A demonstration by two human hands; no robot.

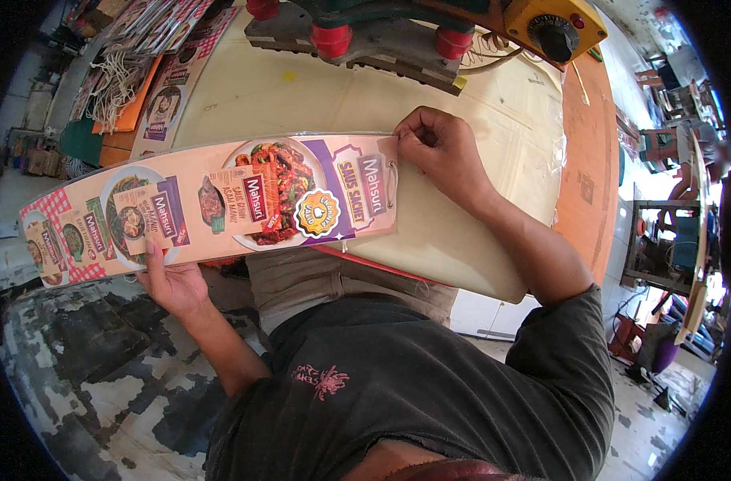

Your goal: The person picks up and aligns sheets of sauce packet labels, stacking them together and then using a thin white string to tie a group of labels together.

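Observation:
A long printed, plastic-covered hanging display strip (289, 188) with pictures of food on plates lies across my front. It slants down toward the left, its right part over the cream table top. My left hand (173, 284) grips its lower edge near the left end, thumb on the printed face and the other fingers behind. My right hand (446, 152) is closed in a pinch at the strip's upper right corner. Small metal rings or a loop of cord show at the strip's right end, just below that hand. What lies under the curled right fingers is partly hidden.
A machine with red cylinders (331, 40) and a dark metal bar stands at the table's far side. Beside it is a yellow control box (554, 30) with a black dial. Similar printed strips with white cords (117, 88) are stacked far left. An orange-brown board (590, 160) borders the right.

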